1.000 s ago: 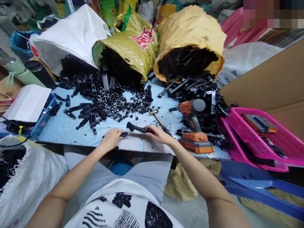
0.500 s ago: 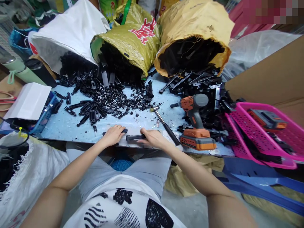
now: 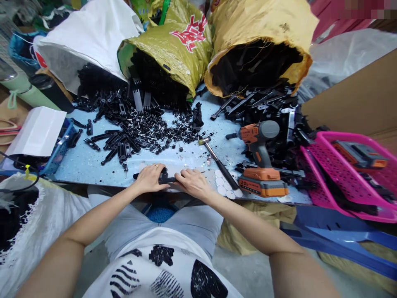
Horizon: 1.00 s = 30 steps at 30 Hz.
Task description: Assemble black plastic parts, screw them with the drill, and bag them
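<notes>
At the table's front edge my left hand (image 3: pixel 151 178) is closed over a small black plastic part, most of it hidden under the fingers. My right hand (image 3: pixel 192 182) grips a long black plastic bar (image 3: pixel 169 180), whose left end reaches the left hand's fingers. Whether the two parts are joined cannot be seen. A hammer (image 3: pixel 218 163) with a black handle lies just right of the right hand. Beyond the hands spreads a pile of black-headed pins (image 3: pixel 155 130), with black link-like parts (image 3: pixel 122 149) to its left.
A white sack (image 3: pixel 89 37), an olive sack (image 3: pixel 173 54) and a yellow sack (image 3: pixel 260 37) spill black parts onto the blue table (image 3: pixel 87 165). An orange cordless driver (image 3: pixel 260 159) stands right, before pink baskets (image 3: pixel 350 178). A blue basket (image 3: pixel 58 153) and bottles (image 3: pixel 51 89) stand left.
The right hand has brought the black bar leftward to the part under my left hand. My left hand's fingers have closed in around it. The view has shifted slightly.
</notes>
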Each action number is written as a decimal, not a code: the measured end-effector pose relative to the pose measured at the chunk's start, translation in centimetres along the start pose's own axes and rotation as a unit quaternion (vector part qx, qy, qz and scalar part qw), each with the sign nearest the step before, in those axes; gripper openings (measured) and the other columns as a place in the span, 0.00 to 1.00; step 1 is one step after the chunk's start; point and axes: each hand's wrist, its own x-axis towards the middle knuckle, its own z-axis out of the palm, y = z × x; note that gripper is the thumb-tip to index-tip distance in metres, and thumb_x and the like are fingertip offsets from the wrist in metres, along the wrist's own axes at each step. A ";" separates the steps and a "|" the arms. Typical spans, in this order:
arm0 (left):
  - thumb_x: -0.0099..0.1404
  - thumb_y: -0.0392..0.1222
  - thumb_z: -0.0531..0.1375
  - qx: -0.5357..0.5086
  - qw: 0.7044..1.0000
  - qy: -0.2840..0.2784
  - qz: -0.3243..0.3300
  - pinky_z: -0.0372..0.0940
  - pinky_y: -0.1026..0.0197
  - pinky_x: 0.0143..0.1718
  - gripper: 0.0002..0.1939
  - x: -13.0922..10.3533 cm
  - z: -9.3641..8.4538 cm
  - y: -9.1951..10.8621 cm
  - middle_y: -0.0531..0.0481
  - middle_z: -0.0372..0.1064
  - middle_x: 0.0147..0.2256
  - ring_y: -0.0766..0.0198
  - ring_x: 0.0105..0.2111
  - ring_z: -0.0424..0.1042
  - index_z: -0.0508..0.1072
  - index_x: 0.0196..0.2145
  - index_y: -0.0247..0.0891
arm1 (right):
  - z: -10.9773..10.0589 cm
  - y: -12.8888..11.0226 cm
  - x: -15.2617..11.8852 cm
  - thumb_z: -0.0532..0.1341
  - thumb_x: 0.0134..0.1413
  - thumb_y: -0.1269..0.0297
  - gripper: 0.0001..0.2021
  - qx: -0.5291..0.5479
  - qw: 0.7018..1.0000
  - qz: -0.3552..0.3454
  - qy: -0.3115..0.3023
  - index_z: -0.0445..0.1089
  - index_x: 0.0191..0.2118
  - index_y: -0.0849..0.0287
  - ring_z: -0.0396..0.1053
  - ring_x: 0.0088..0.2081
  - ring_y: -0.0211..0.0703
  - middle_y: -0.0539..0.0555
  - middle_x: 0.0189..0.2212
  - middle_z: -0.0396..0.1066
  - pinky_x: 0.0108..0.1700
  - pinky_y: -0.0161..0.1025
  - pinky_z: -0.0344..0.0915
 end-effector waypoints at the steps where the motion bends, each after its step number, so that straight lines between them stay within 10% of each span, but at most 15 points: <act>1: 0.53 0.62 0.61 -0.006 1.000 0.012 0.006 0.64 0.54 0.38 0.32 -0.1 0.1 -0.2 0.43 0.68 0.40 0.52 0.39 0.70 0.62 0.46 0.37 | -0.4 -0.2 0.0 0.45 0.66 0.54 0.17 -0.008 1.000 -0.003 0.002 0.65 0.44 0.58 0.63 0.37 0.43 0.57 0.36 0.68 0.34 0.38 0.46; 12: 0.59 0.55 0.59 -0.031 0.992 0.111 0.052 0.65 0.57 0.38 0.22 -1.1 1.4 -1.6 0.44 0.69 0.40 0.55 0.39 0.72 0.63 0.44 0.37 | -4.1 -0.4 1.4 0.45 0.67 0.60 0.13 -0.048 0.998 -0.041 -0.009 0.64 0.43 0.58 0.63 0.36 0.43 0.55 0.35 0.67 0.34 0.39 0.45; 18: 0.60 0.59 0.57 -0.034 0.998 0.041 0.031 0.65 0.55 0.40 0.24 -0.1 0.8 -0.5 0.43 0.70 0.38 0.53 0.40 0.71 0.65 0.43 0.37 | -2.3 1.4 1.4 0.49 0.64 0.53 0.17 0.013 0.998 -0.036 -0.041 0.67 0.41 0.60 0.65 0.38 0.44 0.58 0.36 0.69 0.36 0.37 0.50; 25: 0.65 0.43 0.51 0.061 0.907 0.203 -0.364 0.64 0.46 0.40 0.16 -2.6 -0.9 -5.8 0.28 0.67 0.39 0.43 0.41 0.70 0.64 0.44 0.26 | 1.6 5.2 5.8 0.50 0.63 0.54 0.19 0.100 0.985 0.138 0.033 0.63 0.51 0.63 0.64 0.44 0.47 0.61 0.42 0.67 0.41 0.38 0.58; 30: 0.63 0.38 0.53 -0.075 0.908 0.248 -0.330 0.67 0.51 0.40 0.09 -4.9 -0.6 -7.9 0.38 0.69 0.37 0.53 0.37 0.73 0.69 0.38 0.32 | 2.1 6.2 8.9 0.51 0.62 0.67 0.12 0.150 0.968 0.188 0.075 0.67 0.45 0.64 0.65 0.43 0.46 0.63 0.45 0.65 0.43 0.38 0.60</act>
